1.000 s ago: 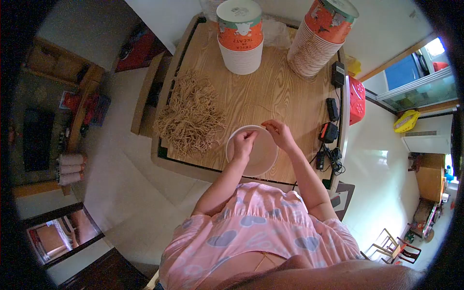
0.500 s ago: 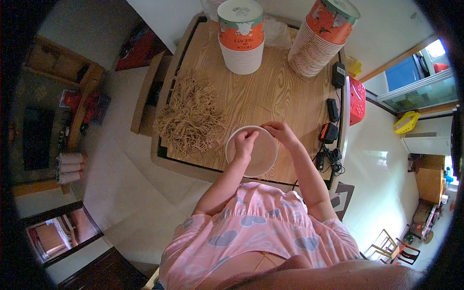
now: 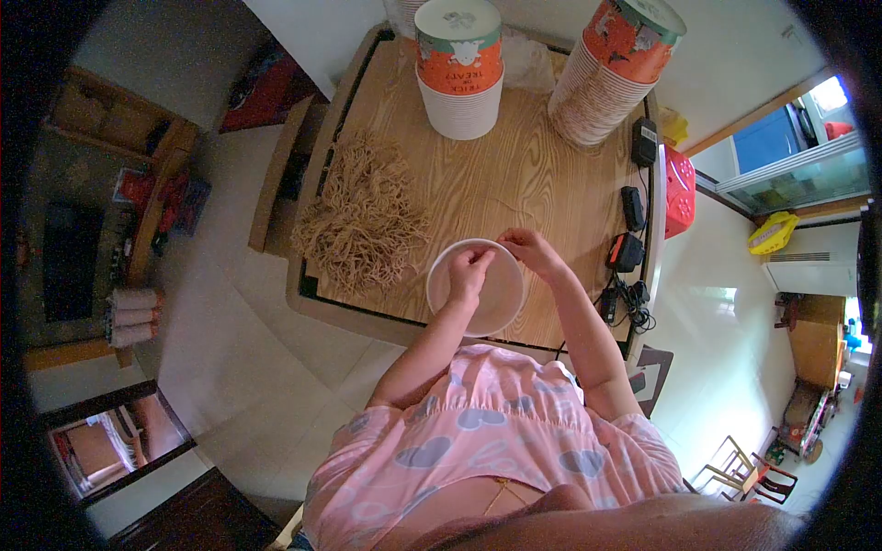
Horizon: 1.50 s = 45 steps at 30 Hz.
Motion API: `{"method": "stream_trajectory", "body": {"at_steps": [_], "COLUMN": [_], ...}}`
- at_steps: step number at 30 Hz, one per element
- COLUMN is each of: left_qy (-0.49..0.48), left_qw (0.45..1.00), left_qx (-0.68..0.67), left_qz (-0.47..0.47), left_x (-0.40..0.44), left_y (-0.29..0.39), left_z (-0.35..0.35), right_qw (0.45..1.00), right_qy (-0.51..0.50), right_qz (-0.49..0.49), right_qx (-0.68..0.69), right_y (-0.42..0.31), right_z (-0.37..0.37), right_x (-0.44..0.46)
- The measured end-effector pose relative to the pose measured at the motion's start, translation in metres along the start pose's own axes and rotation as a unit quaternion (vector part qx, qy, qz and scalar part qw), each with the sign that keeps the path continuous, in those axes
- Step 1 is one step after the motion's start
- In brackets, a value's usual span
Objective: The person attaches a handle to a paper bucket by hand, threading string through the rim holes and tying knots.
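Observation:
A white paper bucket point(image 3: 501, 308) stands near the front edge of the table, its open mouth facing me. My left hand point(image 3: 470, 271) reaches inside it, with bent fingers pressed together near the far wall. Just outside the far right rim, my right hand point(image 3: 531, 250) pinches with thumb and fingertips close to the rim. What lies between the fingers of either hand is too small or hidden to make out. Left of the bucket lies a heap of tan cord strands point(image 3: 363, 220).
At the back stand a stack of printed paper buckets point(image 3: 459, 106) and a second, leaning stack point(image 3: 602, 87). Black adapters point(image 3: 627, 253) and tangled cables point(image 3: 634, 308) lie along the right edge. A red stool point(image 3: 678, 193) is beside the table point(image 3: 478, 184).
Almost nothing differs. The bucket and both hands keep nearly the same place, with only a very slight shift of the fingers at the rim.

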State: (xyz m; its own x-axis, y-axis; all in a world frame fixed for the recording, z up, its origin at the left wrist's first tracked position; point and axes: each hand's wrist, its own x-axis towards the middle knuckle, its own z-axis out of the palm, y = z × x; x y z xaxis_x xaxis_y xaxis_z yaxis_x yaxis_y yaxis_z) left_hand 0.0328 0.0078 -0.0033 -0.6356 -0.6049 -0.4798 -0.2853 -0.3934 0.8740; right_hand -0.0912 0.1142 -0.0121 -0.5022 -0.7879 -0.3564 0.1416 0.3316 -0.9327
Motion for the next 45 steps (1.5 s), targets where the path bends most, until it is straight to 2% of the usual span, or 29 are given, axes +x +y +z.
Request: {"method": "stream_trajectory", "body": {"at_steps": [2, 5, 7, 10, 13, 17, 20, 23, 26, 29, 34, 37, 38, 41, 42, 45], "left_qy": [-0.003, -0.007, -0.020, -0.044, -0.025, -0.027, -0.029, -0.017, -0.008, 0.005, 0.034, 0.029, 0.021, 0.083, 0.132, 0.239], "left_qw": [1.000, 0.999, 0.999, 0.993, 0.958, 0.946, 0.939, 0.918, 0.882, 0.891, 0.888, 0.891, 0.902, 0.870, 0.848, 0.852], "left_qx": [0.020, 0.039, 0.040, 0.089, 0.240, 0.275, 0.302, 0.356, 0.431, 0.395, 0.335, 0.330, 0.336, 0.300, 0.335, 0.270], "left_qz": [-0.015, -0.031, -0.020, 0.065, 0.155, 0.167, 0.162, 0.172, 0.190, 0.223, 0.313, 0.312, 0.272, 0.382, 0.388, 0.380], "left_x": [-0.001, -0.004, -0.007, -0.010, -0.021, -0.039, -0.058, -0.071, -0.084, -0.081, -0.063, -0.056, -0.051, -0.031, -0.036, -0.027], "left_y": [0.002, 0.007, 0.006, -0.003, 0.007, 0.018, 0.032, 0.046, 0.072, 0.091, 0.110, 0.114, 0.109, 0.082, 0.084, 0.058], "left_z": [0.000, -0.002, -0.005, -0.015, -0.031, -0.059, -0.087, -0.115, -0.124, -0.119, -0.096, -0.092, -0.098, -0.115, -0.118, -0.143], "right_qw": [0.998, 0.996, 0.995, 0.990, 0.987, 0.982, 0.961, 0.965, 0.979, 0.980, 0.951, 0.936, 0.932, 0.930, 0.934, 0.943], "right_qy": [0.021, 0.066, 0.080, 0.101, 0.109, 0.094, 0.096, 0.085, 0.075, 0.120, 0.170, 0.192, 0.197, 0.207, 0.205, 0.194], "right_qz": [-0.051, -0.029, -0.062, -0.098, -0.102, -0.105, -0.115, -0.099, -0.150, -0.156, -0.171, -0.155, -0.147, -0.147, -0.139, -0.119], "right_qx": [-0.037, -0.060, -0.021, 0.029, 0.062, 0.126, 0.230, 0.226, 0.115, -0.039, -0.195, -0.253, -0.268, -0.265, -0.259, -0.245], "right_y": [-0.002, -0.010, -0.002, 0.006, -0.003, -0.013, -0.013, -0.019, 0.005, -0.025, -0.041, -0.035, -0.035, -0.046, -0.049, -0.058], "right_z": [0.004, 0.005, 0.004, 0.004, 0.004, 0.005, 0.011, 0.011, 0.012, 0.019, 0.023, 0.027, 0.027, 0.030, 0.031, 0.034], "right_x": [-0.002, -0.007, -0.004, -0.002, -0.011, -0.019, -0.020, -0.022, -0.007, -0.027, -0.037, -0.031, -0.028, -0.032, -0.033, -0.037]}}
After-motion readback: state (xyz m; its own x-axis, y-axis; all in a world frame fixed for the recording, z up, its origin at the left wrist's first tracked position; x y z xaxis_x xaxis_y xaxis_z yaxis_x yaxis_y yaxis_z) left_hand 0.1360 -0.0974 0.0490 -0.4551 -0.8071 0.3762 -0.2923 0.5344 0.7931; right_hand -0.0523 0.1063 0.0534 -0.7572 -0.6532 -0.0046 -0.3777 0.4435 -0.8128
